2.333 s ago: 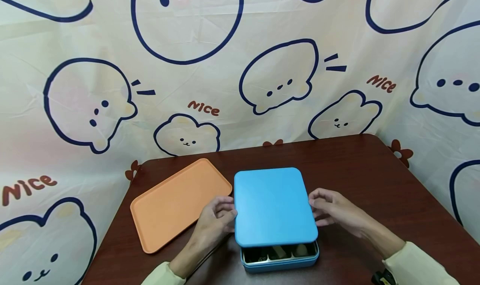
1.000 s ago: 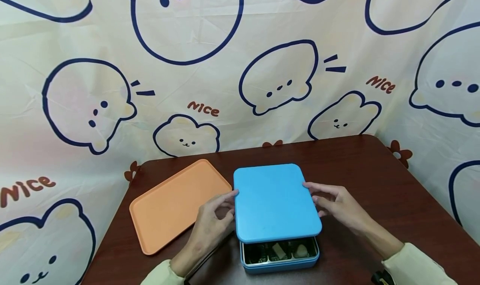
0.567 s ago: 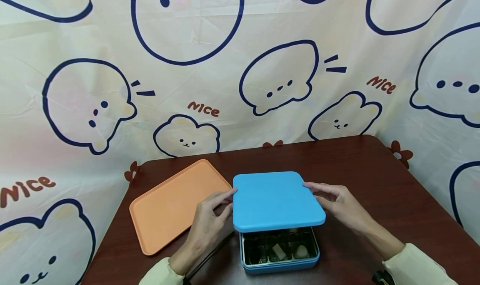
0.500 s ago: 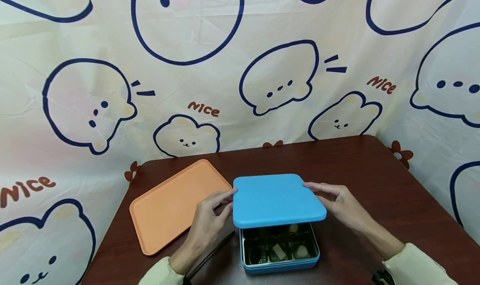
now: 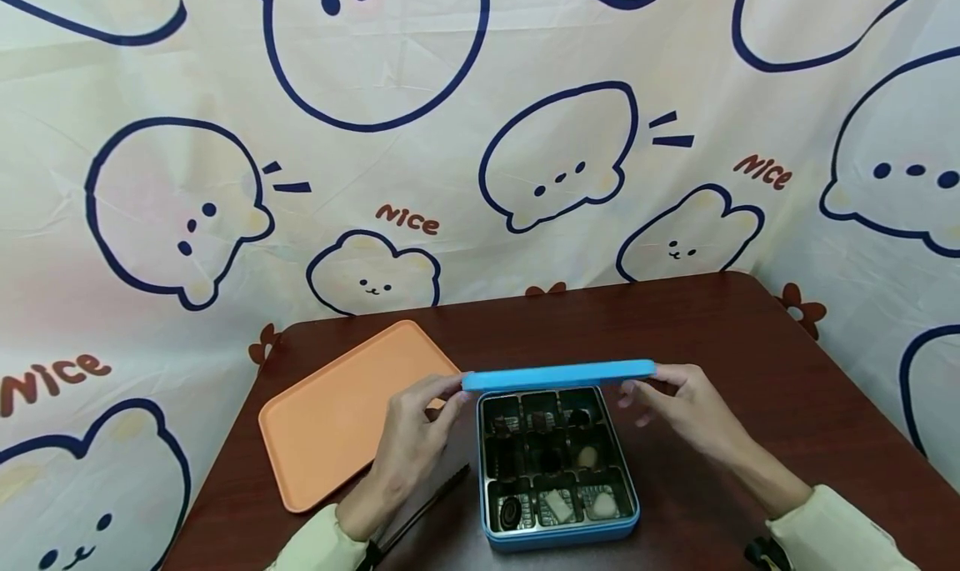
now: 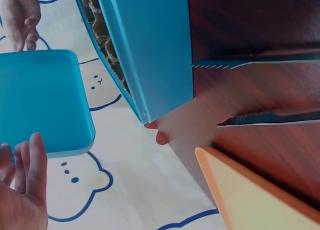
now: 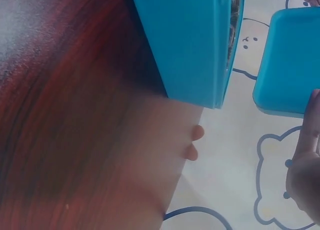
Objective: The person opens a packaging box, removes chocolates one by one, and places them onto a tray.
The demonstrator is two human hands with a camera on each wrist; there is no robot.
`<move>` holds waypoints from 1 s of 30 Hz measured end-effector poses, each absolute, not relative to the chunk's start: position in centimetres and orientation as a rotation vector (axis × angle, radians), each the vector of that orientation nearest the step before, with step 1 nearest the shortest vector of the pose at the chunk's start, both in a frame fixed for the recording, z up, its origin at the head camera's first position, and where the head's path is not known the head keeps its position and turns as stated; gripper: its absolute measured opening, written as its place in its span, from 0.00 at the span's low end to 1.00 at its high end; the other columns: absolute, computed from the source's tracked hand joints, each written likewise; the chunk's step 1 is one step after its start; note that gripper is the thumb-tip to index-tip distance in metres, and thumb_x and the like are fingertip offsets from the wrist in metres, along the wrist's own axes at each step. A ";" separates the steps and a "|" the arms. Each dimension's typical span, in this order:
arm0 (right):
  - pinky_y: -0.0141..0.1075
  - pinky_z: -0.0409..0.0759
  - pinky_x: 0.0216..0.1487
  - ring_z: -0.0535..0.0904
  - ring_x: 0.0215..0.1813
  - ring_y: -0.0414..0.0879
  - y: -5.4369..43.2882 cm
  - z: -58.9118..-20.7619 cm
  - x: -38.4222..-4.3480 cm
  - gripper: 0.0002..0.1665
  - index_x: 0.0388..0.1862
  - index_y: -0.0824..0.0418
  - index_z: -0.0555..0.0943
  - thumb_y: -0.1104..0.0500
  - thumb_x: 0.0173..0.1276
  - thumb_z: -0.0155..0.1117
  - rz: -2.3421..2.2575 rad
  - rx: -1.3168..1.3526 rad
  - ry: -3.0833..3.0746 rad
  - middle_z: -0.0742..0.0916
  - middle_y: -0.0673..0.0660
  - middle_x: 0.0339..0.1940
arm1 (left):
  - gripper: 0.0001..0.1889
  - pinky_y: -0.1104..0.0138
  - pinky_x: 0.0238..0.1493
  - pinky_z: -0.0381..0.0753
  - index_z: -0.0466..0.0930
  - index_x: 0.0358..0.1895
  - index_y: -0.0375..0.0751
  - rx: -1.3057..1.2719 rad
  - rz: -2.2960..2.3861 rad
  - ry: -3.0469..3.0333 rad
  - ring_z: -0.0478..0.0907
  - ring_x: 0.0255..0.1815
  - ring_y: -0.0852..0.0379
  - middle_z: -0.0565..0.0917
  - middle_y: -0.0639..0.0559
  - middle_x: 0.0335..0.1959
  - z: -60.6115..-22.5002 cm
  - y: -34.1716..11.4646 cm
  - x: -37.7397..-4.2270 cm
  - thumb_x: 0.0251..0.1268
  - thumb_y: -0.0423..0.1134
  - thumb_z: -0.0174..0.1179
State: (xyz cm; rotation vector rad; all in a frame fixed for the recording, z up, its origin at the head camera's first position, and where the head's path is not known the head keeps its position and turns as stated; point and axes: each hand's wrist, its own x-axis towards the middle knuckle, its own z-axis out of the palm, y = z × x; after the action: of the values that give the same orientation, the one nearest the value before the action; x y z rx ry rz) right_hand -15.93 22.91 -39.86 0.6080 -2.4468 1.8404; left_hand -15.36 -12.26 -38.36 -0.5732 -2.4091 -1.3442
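Both hands hold a blue square lid [image 5: 558,376] by its two sides, raised and tilted nearly edge-on above the far end of a blue box [image 5: 562,541]. The left hand [image 5: 414,438] grips its left end and the right hand [image 5: 688,408] its right end. Inside the box is a divided tray with several compartments. Its near row holds a dark swirled piece [image 5: 511,513], a pale bar-shaped piece [image 5: 558,505] and a pale round piece [image 5: 603,505]; farther pieces are mostly dark. In the left wrist view, the lid [image 6: 40,99] shows its broad face.
An orange tray [image 5: 337,421] lies left of the box. Between them, partly behind the left forearm, lie black tongs with serrated tips [image 6: 270,61]. The brown table [image 5: 750,388] extends to the right, and a patterned cloth [image 5: 525,54] hangs behind it.
The lid has come off the near part of the box, rising and tilting back until almost edge-on. Both hands have turned with it, and the compartments have come into view.
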 end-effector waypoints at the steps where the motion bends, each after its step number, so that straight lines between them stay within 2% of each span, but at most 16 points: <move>1: 0.47 0.85 0.32 0.88 0.38 0.47 22.9 -39.7 -15.9 0.15 0.54 0.70 0.82 0.63 0.76 0.57 1.825 0.603 -2.449 0.89 0.63 0.38 | 0.12 0.72 0.30 0.83 0.87 0.51 0.45 -0.579 -1.334 -2.398 0.83 0.35 0.61 0.88 0.56 0.40 -38.2 -12.3 -15.4 0.66 0.32 0.65; 3: 0.46 0.85 0.31 0.88 0.37 0.46 22.8 -39.5 -15.9 0.14 0.51 0.70 0.83 0.62 0.77 0.57 1.795 0.589 -2.457 0.89 0.65 0.36 | 0.11 0.72 0.32 0.83 0.88 0.50 0.43 -0.579 -1.319 -2.384 0.84 0.36 0.61 0.87 0.56 0.38 -38.0 -12.3 -15.4 0.66 0.33 0.65; 8: 0.43 0.86 0.32 0.88 0.36 0.47 22.6 -38.9 -15.7 0.18 0.58 0.72 0.80 0.61 0.77 0.56 1.801 0.542 -2.462 0.89 0.65 0.38 | 0.10 0.68 0.37 0.85 0.88 0.49 0.39 -0.557 -1.337 -2.366 0.85 0.40 0.61 0.85 0.55 0.38 -37.6 -12.3 -15.4 0.66 0.33 0.65; 13: 0.41 0.86 0.32 0.88 0.36 0.49 22.5 -38.5 -15.6 0.22 0.60 0.75 0.78 0.59 0.77 0.57 1.838 0.470 -2.477 0.89 0.65 0.38 | 0.10 0.63 0.41 0.85 0.88 0.49 0.39 -0.534 -1.405 -2.358 0.85 0.43 0.60 0.84 0.56 0.38 -37.3 -12.2 -15.4 0.66 0.34 0.65; 17: 0.42 0.85 0.32 0.88 0.37 0.51 22.6 -38.5 -15.6 0.22 0.59 0.73 0.79 0.57 0.77 0.58 1.834 0.432 -2.500 0.89 0.61 0.37 | 0.11 0.63 0.41 0.85 0.88 0.49 0.40 -0.538 -1.458 -2.347 0.85 0.43 0.60 0.85 0.56 0.39 -37.2 -12.3 -15.5 0.66 0.34 0.65; 22: 0.44 0.86 0.35 0.86 0.42 0.52 22.7 -38.7 -15.7 0.21 0.57 0.69 0.82 0.54 0.76 0.58 1.816 0.409 -2.519 0.86 0.60 0.46 | 0.12 0.63 0.41 0.85 0.87 0.51 0.39 -0.535 -1.509 -2.351 0.86 0.44 0.58 0.86 0.54 0.42 -37.3 -12.3 -15.4 0.68 0.35 0.63; 26: 0.45 0.86 0.41 0.86 0.48 0.48 22.8 -38.8 -15.9 0.24 0.60 0.71 0.79 0.54 0.77 0.58 1.873 0.385 -2.511 0.82 0.65 0.57 | 0.13 0.64 0.40 0.85 0.86 0.53 0.39 -0.534 -1.539 -2.360 0.86 0.46 0.56 0.87 0.52 0.45 -37.3 -12.2 -15.5 0.69 0.36 0.62; 30: 0.48 0.84 0.48 0.87 0.51 0.50 22.8 -38.7 -16.0 0.28 0.64 0.74 0.75 0.53 0.77 0.57 1.963 0.338 -2.502 0.79 0.72 0.63 | 0.15 0.64 0.40 0.85 0.84 0.57 0.38 -0.544 -1.597 -2.356 0.86 0.48 0.52 0.87 0.49 0.48 -37.6 -12.0 -15.6 0.70 0.36 0.61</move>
State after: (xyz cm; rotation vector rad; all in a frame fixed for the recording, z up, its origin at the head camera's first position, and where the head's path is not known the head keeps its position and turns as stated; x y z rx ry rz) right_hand -16.02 22.75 -38.72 0.3382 -2.5017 1.9628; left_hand -15.56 -11.98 -37.57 -0.5439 -2.3560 -1.5972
